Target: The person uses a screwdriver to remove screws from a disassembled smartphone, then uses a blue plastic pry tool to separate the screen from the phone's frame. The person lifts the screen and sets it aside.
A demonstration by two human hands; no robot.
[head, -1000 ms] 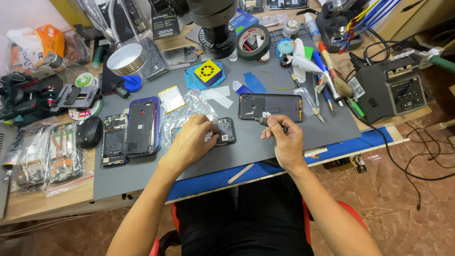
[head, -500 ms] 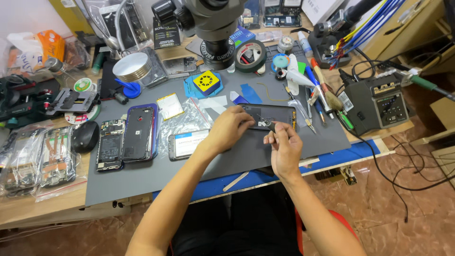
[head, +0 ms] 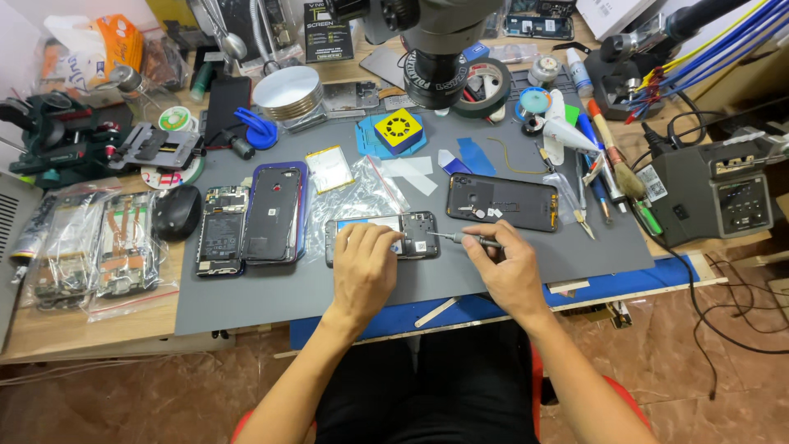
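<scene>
Both hands had shifted since half a second earlier: the left hand [head: 364,271] had come off the black back cover [head: 503,201] and now pressed down on an opened phone [head: 382,237], while the right hand [head: 509,271] sat beside it with a screwdriver [head: 464,239].

Across the table [head: 74,329] lay a grey mat [head: 271,292], with a blue mat [head: 625,279] showing along its near edge. A microscope [head: 440,49] hung over the far side. A soldering station [head: 715,193] stood at the right, well apart from the hands.

On the grey mat, the back cover lay flat, just beyond the right hand. To the left lay a purple-edged phone [head: 275,212] and, touching it, a bare phone frame [head: 220,230]. A black mouse [head: 175,212] sat just off the mat, near clear bags of parts [head: 90,247].

The opened phone lay face down near the mat's middle, its board exposed. The left hand held it steady, fingers spread flat over its left half. The right hand gripped the screwdriver, whose tip pointed left and met the phone's right end.

A yellow block [head: 399,127] and a tape roll [head: 485,82] sat farther back.
</scene>
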